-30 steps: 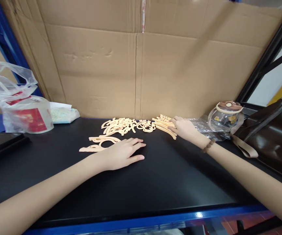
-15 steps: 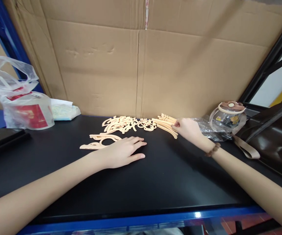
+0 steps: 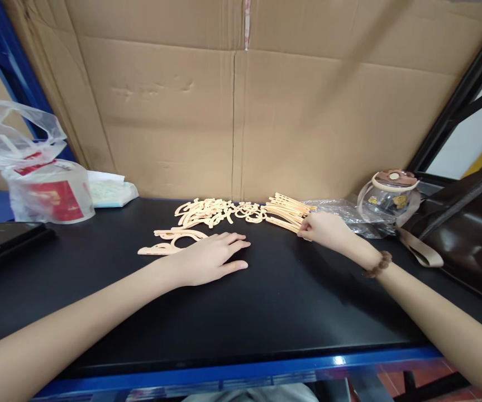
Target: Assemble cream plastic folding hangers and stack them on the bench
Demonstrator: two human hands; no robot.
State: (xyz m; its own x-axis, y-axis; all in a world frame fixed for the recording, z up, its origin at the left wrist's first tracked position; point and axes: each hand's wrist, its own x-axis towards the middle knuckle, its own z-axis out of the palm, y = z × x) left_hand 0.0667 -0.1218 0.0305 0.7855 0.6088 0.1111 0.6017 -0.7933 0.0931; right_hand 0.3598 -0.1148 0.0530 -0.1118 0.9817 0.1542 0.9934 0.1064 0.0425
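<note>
My left hand [image 3: 211,259] lies flat on the black tabletop with its fingers spread, holding nothing. Beside it, partly under the hand and wrist, are peach plastic pieces [image 3: 161,249] that look like folding hanger parts. My right hand [image 3: 328,231] is closed in a pinch on the near end of a long peach plastic strip [image 3: 282,224], which resembles a hanger arm. Similar curved strips [image 3: 289,204] lie stacked just behind it. Left of that stack are a small group of ring-like pieces [image 3: 251,212] and a heap of short curved pieces [image 3: 205,211].
A clear crinkled bag [image 3: 337,211] and a transparent strapped bottle [image 3: 394,195] stand behind my right hand. A dark brown bag [image 3: 467,229] sits at the right edge. On the left are a bagged tub [image 3: 52,190], a tissue pack [image 3: 113,191] and a black phone-like object [image 3: 6,240]. Cardboard [image 3: 161,123] walls the back.
My right hand has shifted slightly right and nearer, and the pinched strip now lies a little apart from the stack. The left hand stays in place.
</note>
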